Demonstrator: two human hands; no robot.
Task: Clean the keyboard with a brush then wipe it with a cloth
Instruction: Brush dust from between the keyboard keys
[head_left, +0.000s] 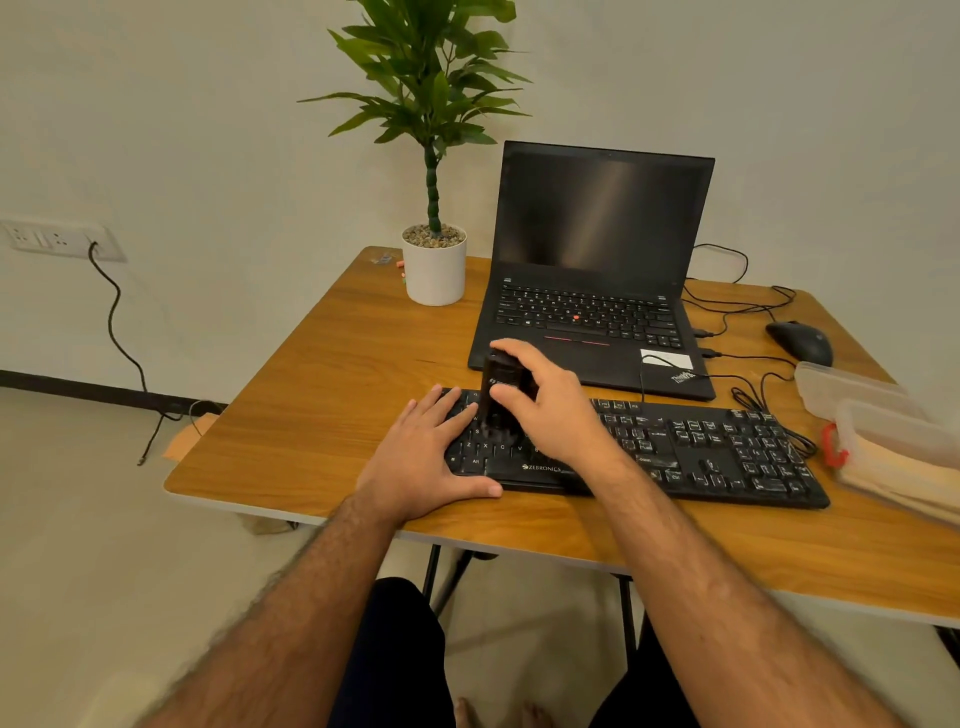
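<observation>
Black keyboard (691, 452) flat on tabletop (322, 395), just before laptop (597, 270). Right hand (545, 400) grip clamped on dark brush (501, 395) over keyboard's left keys; left hand (431, 457) flat, fingers apart, pressing keyboard's left end.

Left hand (434, 457) lies flat, fingers straight and spread, thumb out; right hand (545, 400) is raised, fingers curled in a grip; both forearms reach forward.

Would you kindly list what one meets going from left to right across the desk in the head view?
wall socket → potted plant → laptop → mouse → clear plastic boxes. The keyboard, brush and both hands overlap these, so they are left out.
</observation>
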